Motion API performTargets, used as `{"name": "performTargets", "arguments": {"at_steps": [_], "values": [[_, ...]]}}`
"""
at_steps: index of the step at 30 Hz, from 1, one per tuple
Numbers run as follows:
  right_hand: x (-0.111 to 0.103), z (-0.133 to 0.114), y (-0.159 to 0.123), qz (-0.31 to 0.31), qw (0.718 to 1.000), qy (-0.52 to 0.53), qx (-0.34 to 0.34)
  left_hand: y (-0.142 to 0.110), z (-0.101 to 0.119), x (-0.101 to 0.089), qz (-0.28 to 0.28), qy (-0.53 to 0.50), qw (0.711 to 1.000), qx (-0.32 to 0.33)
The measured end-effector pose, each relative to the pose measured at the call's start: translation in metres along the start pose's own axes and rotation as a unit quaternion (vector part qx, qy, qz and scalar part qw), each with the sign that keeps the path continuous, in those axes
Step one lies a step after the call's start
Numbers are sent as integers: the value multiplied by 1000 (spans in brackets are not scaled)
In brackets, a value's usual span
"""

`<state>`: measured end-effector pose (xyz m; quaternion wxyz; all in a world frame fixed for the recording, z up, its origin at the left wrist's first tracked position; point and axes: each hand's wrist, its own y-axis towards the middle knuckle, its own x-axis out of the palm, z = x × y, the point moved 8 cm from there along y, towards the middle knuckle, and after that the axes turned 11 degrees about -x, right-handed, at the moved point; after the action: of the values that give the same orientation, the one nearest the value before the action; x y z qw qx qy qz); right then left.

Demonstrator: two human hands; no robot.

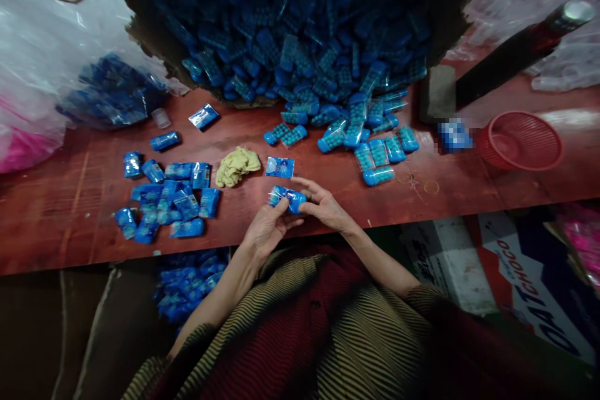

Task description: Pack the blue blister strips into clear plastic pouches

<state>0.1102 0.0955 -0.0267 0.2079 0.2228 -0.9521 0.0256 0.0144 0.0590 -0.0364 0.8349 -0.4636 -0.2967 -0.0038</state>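
Observation:
Between my two hands, just above the table's front edge, is a small clear container with a blue cap and a blue printed wrap. My left hand grips it from the near left side, its thumb pressed on top. The fingers of my right hand close on its right end. Just beyond lies a flat blue printed label. A crumpled yellow cloth sits to the left. Further left is a loose pile of wrapped blue containers. Bare containers with turquoise beads lie to the right.
A torn carton at the back spills many bead containers onto the red table. A hammer stands on its head at the right, near a red plastic basket. Plastic bags fill the left back.

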Motion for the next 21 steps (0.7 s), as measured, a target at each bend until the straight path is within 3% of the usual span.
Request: {"name": "performTargets", "arguments": {"at_steps": [5,8,11,21], "values": [[8,2,-1,-32,999,29,19,0,2,5,-38,8,999,27],[9,5,-1,-4,1000,3,15,0,3,7,-45,9,998,53],[11,9,-2,15,999,23,29,2,0,8,-61,3,997,52],[9,7,-3,-16,999,31,17,-3,4,8,-74,12,997,23]]}}
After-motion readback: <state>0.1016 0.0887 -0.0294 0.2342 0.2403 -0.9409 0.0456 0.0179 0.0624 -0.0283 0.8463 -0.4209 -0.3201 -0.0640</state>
